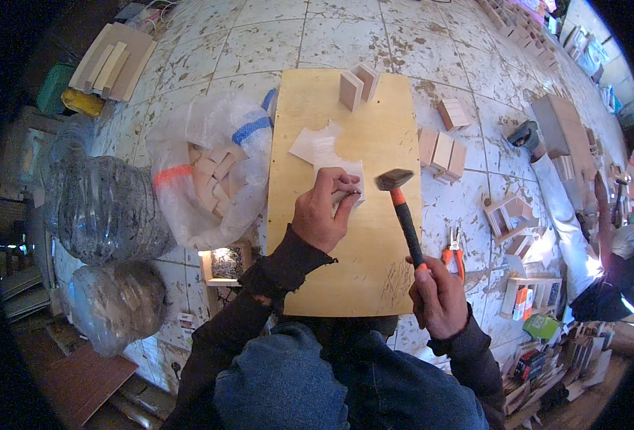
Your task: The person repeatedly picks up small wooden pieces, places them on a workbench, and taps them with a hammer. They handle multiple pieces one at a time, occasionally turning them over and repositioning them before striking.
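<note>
My right hand (pixel 440 299) is wrapped round the black and orange handle of a hammer (pixel 406 226). Its metal head is raised above the board, just right of my left hand. The thumb and fingers of my left hand (pixel 324 211) are pinched together on a small dark nail (pixel 358 192), of which little shows. They rest at the near end of a pale, thin wooden piece (pixel 322 147) with curved cut edges. This piece lies on a yellow wooden board (pixel 353 269) in front of my knees. My left fingers partly hide whatever lies beneath them.
Two upright wooden blocks (pixel 353 89) stand at the board's far end. Left are a plastic sack (pixel 177 208) of wood pieces and a nail box (pixel 227 265). On the right lie pliers (pixel 454 254) and stacked wooden blocks (pixel 442 154). Another person (pixel 575 222) sits far right.
</note>
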The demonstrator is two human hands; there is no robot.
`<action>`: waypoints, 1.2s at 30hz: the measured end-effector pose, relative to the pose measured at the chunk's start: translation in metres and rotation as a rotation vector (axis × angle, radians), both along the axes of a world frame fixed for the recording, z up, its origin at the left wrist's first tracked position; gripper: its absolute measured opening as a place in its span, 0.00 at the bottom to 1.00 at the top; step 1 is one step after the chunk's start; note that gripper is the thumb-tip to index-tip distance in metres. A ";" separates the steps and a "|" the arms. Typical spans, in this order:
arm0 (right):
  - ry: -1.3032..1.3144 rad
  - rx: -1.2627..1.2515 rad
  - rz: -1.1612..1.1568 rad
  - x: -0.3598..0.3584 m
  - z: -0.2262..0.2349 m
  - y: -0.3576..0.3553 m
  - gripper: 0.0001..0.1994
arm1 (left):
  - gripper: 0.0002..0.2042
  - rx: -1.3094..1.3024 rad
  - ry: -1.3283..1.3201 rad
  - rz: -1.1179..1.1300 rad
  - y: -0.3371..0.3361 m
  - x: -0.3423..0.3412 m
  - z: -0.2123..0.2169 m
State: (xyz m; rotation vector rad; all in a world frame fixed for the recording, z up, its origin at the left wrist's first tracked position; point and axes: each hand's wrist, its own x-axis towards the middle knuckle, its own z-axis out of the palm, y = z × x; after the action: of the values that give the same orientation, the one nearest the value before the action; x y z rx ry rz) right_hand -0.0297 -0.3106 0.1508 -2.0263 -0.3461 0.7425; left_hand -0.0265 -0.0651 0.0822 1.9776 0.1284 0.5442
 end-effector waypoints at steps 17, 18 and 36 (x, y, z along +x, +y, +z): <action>-0.239 0.124 0.053 -0.009 0.011 0.019 0.12 | 0.13 -0.143 -0.036 0.005 0.003 0.004 -0.009; -0.186 -0.043 0.087 -0.005 0.007 0.018 0.11 | 0.13 -0.143 -0.037 0.014 0.003 0.004 -0.009; -0.285 -0.111 -0.024 -0.012 -0.047 0.002 0.11 | 0.05 0.064 -0.088 0.201 0.011 -0.008 0.011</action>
State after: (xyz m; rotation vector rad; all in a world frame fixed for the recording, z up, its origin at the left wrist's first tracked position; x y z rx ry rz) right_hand -0.0414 -0.3087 0.1035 -2.2421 -0.4509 0.4657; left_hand -0.0350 -0.0537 0.0932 2.0112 0.2596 0.7729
